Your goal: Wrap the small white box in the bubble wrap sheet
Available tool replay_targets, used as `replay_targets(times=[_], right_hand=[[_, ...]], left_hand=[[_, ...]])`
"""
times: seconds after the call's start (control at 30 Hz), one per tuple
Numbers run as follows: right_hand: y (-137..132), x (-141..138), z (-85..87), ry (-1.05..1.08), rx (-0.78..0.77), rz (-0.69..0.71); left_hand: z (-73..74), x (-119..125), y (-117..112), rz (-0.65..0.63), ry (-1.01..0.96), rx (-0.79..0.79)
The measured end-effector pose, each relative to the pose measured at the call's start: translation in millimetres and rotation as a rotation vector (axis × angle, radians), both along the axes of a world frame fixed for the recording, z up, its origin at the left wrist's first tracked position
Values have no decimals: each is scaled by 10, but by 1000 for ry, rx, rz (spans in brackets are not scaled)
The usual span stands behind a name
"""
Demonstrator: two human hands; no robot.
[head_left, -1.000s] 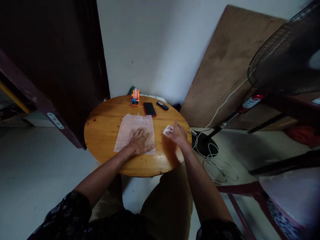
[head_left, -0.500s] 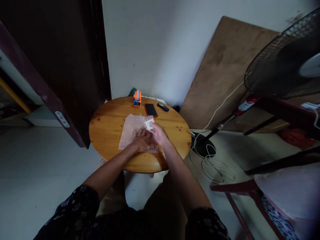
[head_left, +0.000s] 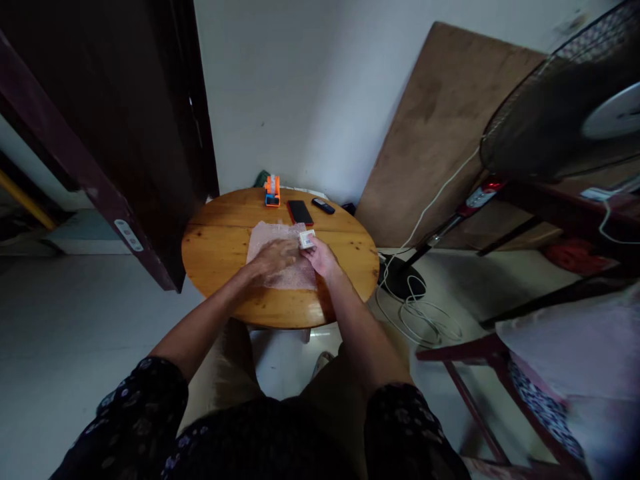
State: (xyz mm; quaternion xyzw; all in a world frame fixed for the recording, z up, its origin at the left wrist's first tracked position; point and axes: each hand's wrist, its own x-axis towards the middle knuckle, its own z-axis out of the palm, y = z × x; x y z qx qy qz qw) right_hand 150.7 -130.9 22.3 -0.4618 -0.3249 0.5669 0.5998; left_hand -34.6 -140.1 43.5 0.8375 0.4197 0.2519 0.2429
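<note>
A sheet of pinkish bubble wrap (head_left: 265,235) lies flat on a round wooden table (head_left: 220,247). My left hand (head_left: 273,258) rests on the sheet near its middle, fingers bent and close to my right hand. My right hand (head_left: 320,257) is closed on a small white box (head_left: 307,239) and holds it over the sheet's right edge. The two hands nearly touch at the box.
An orange tape dispenser (head_left: 272,191), a dark phone (head_left: 300,212) and a small black remote (head_left: 323,206) lie at the table's far side. A standing fan (head_left: 560,113) with white cables (head_left: 425,313) is at the right, a brown board (head_left: 440,133) leans on the wall, a dark door (head_left: 125,133) at left.
My right hand picked the small white box up from the table's right side and carried it left onto the bubble wrap. My left hand stayed on the sheet and shifted toward the box.
</note>
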Motion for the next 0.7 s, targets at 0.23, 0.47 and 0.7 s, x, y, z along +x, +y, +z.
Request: replay_targets(times=[0.23, 0.47, 0.7], right_hand=[[-60, -69, -22, -119, 86, 78], [-153, -117, -43, -591, 172, 187], [-205, -85, -107, -602, 227, 249]], left_hand=[[-139, -412, -191, 153, 61, -40], [-317, -403, -281, 178, 193, 59], [-336, -433, -261, 158, 224, 36]])
